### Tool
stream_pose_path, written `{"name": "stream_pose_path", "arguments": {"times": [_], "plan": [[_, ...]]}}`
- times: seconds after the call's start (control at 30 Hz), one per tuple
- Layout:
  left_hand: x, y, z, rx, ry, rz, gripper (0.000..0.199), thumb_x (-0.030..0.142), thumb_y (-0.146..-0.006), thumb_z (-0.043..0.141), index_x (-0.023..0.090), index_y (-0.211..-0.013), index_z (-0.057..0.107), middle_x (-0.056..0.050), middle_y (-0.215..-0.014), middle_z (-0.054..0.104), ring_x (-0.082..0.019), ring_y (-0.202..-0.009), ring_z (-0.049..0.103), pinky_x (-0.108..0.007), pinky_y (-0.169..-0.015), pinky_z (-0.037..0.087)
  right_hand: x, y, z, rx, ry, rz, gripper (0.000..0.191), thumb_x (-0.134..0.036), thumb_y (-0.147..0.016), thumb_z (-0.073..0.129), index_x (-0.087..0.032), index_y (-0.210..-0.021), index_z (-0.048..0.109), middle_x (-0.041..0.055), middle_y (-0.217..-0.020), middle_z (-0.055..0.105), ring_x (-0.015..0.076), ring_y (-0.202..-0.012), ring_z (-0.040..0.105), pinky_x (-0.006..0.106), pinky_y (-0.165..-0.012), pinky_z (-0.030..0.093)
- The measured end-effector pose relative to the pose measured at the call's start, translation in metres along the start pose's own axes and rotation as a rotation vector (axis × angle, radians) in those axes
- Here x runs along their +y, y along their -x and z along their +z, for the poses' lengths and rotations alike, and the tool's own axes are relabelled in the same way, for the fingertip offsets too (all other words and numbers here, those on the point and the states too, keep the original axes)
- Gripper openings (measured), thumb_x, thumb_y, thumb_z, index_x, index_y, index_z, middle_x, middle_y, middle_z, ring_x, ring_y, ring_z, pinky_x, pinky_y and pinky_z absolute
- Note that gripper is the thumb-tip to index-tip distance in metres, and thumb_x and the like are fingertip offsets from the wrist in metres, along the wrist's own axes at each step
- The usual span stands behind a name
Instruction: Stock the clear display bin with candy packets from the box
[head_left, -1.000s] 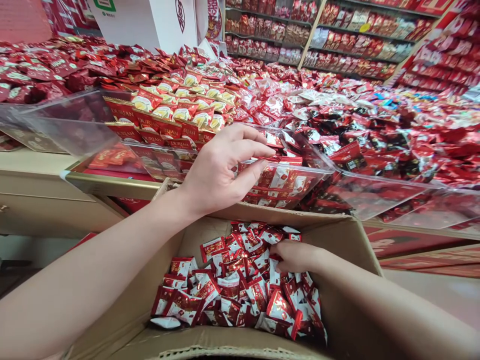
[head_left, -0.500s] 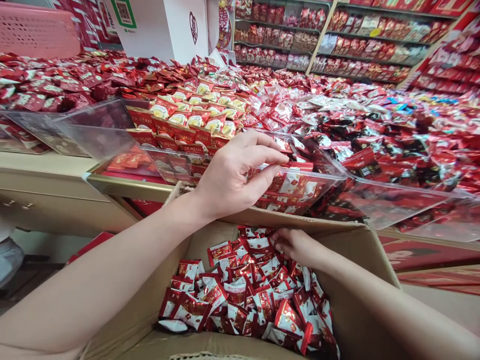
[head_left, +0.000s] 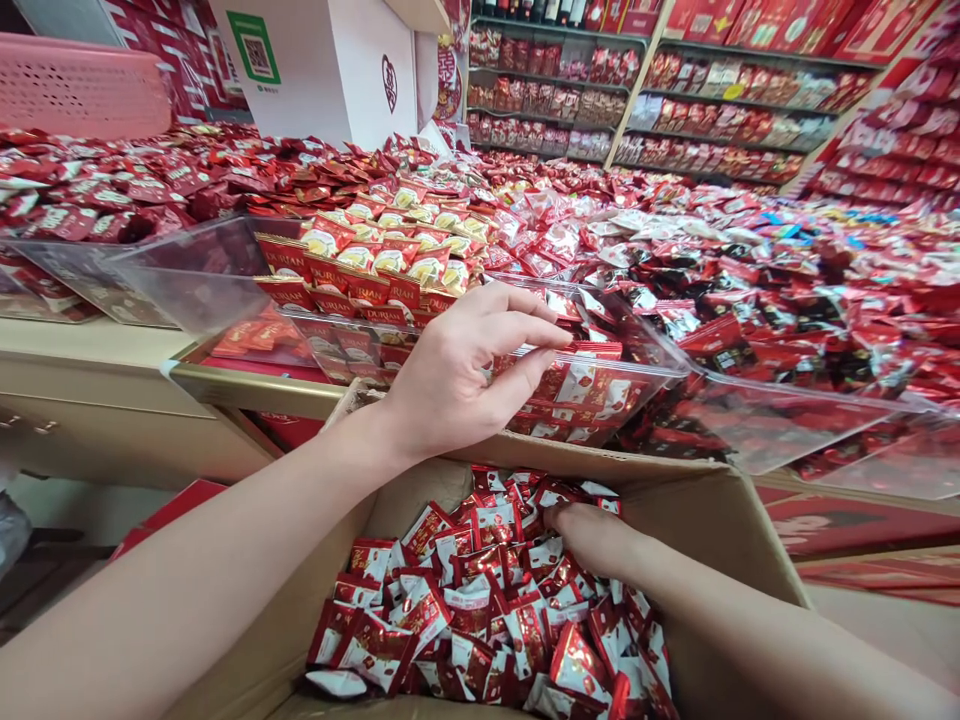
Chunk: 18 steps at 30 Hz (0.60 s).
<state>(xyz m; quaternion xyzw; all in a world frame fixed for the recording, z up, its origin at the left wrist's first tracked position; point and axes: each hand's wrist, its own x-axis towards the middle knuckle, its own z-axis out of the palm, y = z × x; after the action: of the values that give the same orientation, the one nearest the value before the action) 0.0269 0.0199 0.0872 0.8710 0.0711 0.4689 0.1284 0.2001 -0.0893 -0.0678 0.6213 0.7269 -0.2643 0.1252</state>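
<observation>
My left hand reaches over the front wall of a clear plastic bin. Its thumb and fingertips close on the upper edge of a red-and-white wrapped candy standing in that bin. Below, my right hand is down in an open cardboard box. Its fingers are hidden among loose wrapped candies of the same red-and-white kind, so what they grip does not show.
Durian candies fill the section left of my left hand. More candy heaps spread rightward and behind. A pink basket and a white box with a QR code stand at the back left. Stocked shelves line the far wall.
My right hand has pushed deeper into the candies, and its fingers are now covered. My left hand stays at the bin wall. The view has tilted slightly upward.
</observation>
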Motion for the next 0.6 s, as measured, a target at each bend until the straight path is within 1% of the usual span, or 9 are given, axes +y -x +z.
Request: {"name": "stream_pose_path", "arguments": {"times": [0.07, 0.13, 0.27, 0.33, 0.5, 0.53, 0.6], "plan": [[0.0, 0.0, 0.0, -0.001, 0.004, -0.004, 0.019, 0.011, -0.076, 0.052, 0.02, -0.09, 0.061, -0.005, -0.096, 0.06, -0.016, -0.093, 0.055, -0.034, -0.082, 0.046, 0.003, -0.002, -0.001, 0.02, -0.04, -0.005, 0.023, -0.003, -0.067, 0.047, -0.014, -0.081, 0.062, 0.0132, -0.086, 0.066, 0.0228, -0.082, 0.06, 0.027, -0.066, 0.04], [0.0, 0.0, -0.001, -0.003, 0.008, 0.006, 0.019, 0.011, -0.075, 0.052, 0.019, -0.09, 0.061, -0.005, -0.095, 0.06, -0.016, -0.093, 0.055, -0.033, -0.082, 0.046, 0.003, -0.001, -0.006, 0.067, -0.091, -0.022, 0.015, -0.01, -0.071, 0.048, -0.016, -0.077, 0.061, 0.01, -0.083, 0.065, 0.0206, -0.079, 0.058, 0.026, -0.065, 0.039], [0.001, -0.001, -0.002, 0.007, 0.045, 0.069, 0.018, 0.009, -0.076, 0.051, 0.015, -0.089, 0.061, -0.006, -0.089, 0.062, -0.014, -0.088, 0.057, -0.03, -0.078, 0.047, -0.003, 0.008, -0.024, 0.175, -0.206, -0.08, 0.014, -0.019, -0.078, 0.041, -0.017, -0.079, 0.055, 0.0044, -0.072, 0.062, 0.0152, -0.064, 0.053, 0.023, -0.058, 0.038], [0.002, -0.001, -0.002, -0.014, 0.094, 0.103, 0.019, 0.008, -0.077, 0.049, 0.014, -0.09, 0.06, -0.006, -0.086, 0.064, -0.012, -0.083, 0.057, -0.028, -0.075, 0.048, -0.007, 0.015, -0.033, 0.211, -0.26, -0.111, 0.015, -0.021, -0.081, 0.039, -0.017, -0.079, 0.053, 0.002, -0.069, 0.059, 0.0132, -0.061, 0.051, 0.021, -0.056, 0.038], [0.007, 0.001, 0.0, -0.167, 0.207, 0.127, 0.02, 0.008, -0.078, 0.046, 0.013, -0.092, 0.06, -0.006, -0.082, 0.065, -0.011, -0.077, 0.059, -0.023, -0.072, 0.047, -0.013, 0.027, -0.042, 0.296, -0.469, -0.174, 0.015, -0.024, -0.081, 0.041, -0.016, -0.079, 0.054, 0.001, -0.069, 0.056, 0.0127, -0.061, 0.047, 0.022, -0.056, 0.039], [0.008, 0.002, 0.001, -0.219, 0.218, 0.125, 0.02, 0.009, -0.078, 0.046, 0.012, -0.091, 0.06, -0.007, -0.081, 0.065, -0.011, -0.076, 0.059, -0.023, -0.072, 0.047, -0.014, 0.03, -0.043, 0.311, -0.515, -0.188, 0.014, -0.024, -0.08, 0.043, -0.016, -0.078, 0.053, 0.0004, -0.068, 0.055, 0.0124, -0.061, 0.046, 0.022, -0.055, 0.039], [0.014, 0.003, 0.003, -0.369, 0.231, 0.113, 0.02, 0.009, -0.079, 0.045, 0.011, -0.092, 0.06, -0.007, -0.083, 0.066, -0.011, -0.077, 0.058, -0.022, -0.074, 0.046, -0.016, 0.035, -0.046, 0.327, -0.591, -0.211, 0.013, -0.025, -0.08, 0.044, -0.017, -0.075, 0.052, -0.0015, -0.064, 0.05, 0.0113, -0.058, 0.042, 0.022, -0.054, 0.037]]}}
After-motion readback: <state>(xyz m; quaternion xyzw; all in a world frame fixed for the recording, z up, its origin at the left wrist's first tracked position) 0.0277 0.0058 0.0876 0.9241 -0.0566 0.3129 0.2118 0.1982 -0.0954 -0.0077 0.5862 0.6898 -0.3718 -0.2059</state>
